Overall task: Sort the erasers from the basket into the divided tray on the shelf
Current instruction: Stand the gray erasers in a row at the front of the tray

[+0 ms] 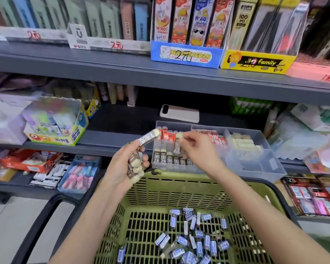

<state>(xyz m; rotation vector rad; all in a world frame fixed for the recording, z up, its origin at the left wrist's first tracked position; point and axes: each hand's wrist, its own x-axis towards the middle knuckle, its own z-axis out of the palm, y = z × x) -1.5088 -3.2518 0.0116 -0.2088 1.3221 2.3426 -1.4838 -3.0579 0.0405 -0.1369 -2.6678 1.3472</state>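
The left hand is raised just off the left end of the divided tray, palm turned inward. Its fingers are curled round a stack of erasers, while thumb and forefinger hold one 2B eraser tilted up toward the tray's rear left corner. The right hand hovers over the tray's front left compartment with the wrist bent. Its fingertips pinch a single eraser, roughly upright, above the row of 2B erasers standing there. This hand covers part of the tray's middle compartments.

Both forearms reach toward the tray across the green basket, which sits just in front of it. Loose erasers in blue-and-white sleeves lie scattered on the basket floor.

Inside the tray, red-sleeved erasers fill the rear left compartment and pale erasers the rear right one. The tray rests on a grey shelf. Behind the tray lies a white phone, and well to the tray's left stands a glue box.
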